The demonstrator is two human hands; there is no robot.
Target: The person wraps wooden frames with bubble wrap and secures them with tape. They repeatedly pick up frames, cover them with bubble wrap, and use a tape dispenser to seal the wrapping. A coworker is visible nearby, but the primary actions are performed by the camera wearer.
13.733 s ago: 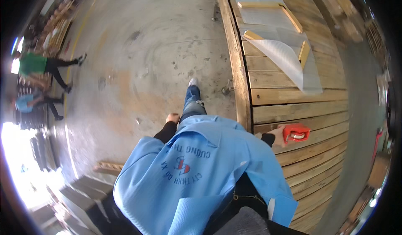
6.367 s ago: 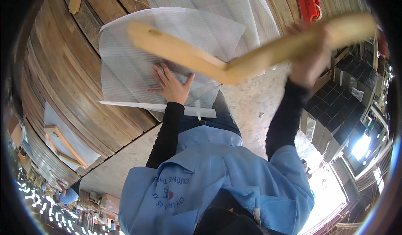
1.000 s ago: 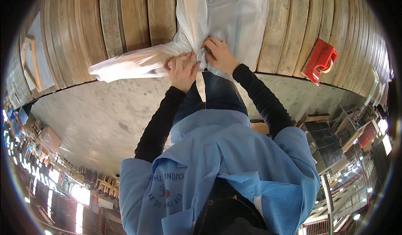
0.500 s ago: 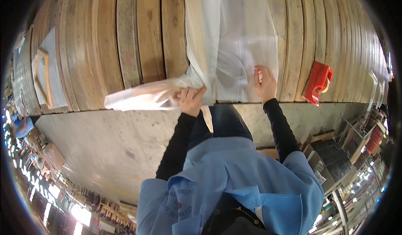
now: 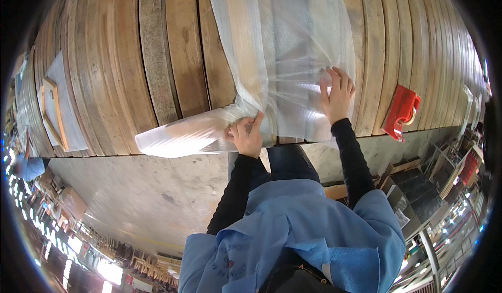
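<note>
A translucent white packing sheet [image 5: 303, 37] lies over the slatted wooden table, with a pale wooden piece [image 5: 243, 26] showing through its left part. A wrapped arm [image 5: 183, 133] of the bundle reaches left along the table's front edge. My left hand [image 5: 247, 136] is closed on the bunched sheet where this arm meets the long part, its index finger stretched along the folds. On the right half of the sheet rests my right hand [image 5: 339, 95], fingers apart and bent, thumb standing off. Creases run leftward from it. What lies under the fingertips is hidden.
A red tape dispenser [image 5: 401, 111] lies right of the sheet near the front edge. At the far left, a small wooden frame [image 5: 52, 112] rests on another white sheet [image 5: 73, 118]. Concrete floor [image 5: 151, 188] shows below the table, and a person in blue [image 5: 32, 167] stands far left.
My right hand has moved slightly right and away from me, its fingers loosening from a fist. The sheet now spreads wider and creases have formed. My left hand keeps its hold at the fold.
</note>
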